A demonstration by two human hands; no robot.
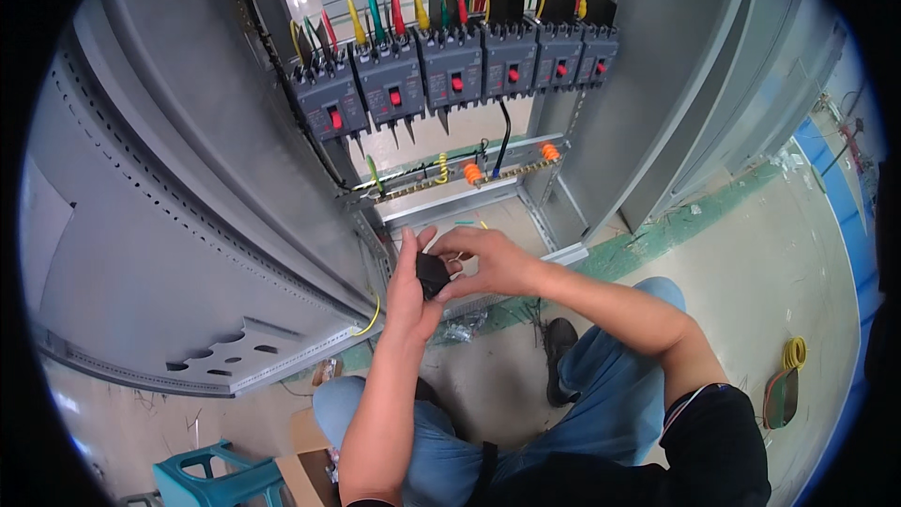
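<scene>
A small black block-shaped part (432, 275) sits between my two hands, low in front of an open metal cabinet. My left hand (405, 284) is wrapped along its left side, thumb and fingers pointing up. From the right, my right hand (483, 263) closes on the part with bent fingers; a thin pale piece shows near its fingertips, too small to name. Above and beyond the hands runs a row of grey circuit breakers (452, 70) with red toggles. Coloured wires (395, 11) in yellow, green and red rise from their tops.
Orange insulators (472, 173) stand on a perforated rail (422, 186) below the breakers. Grey cabinet panels (178, 160) flank both sides. A teal stool (221, 474) and a cardboard box (308, 469) are at lower left. A yellow wire coil (794, 353) lies on the floor at right.
</scene>
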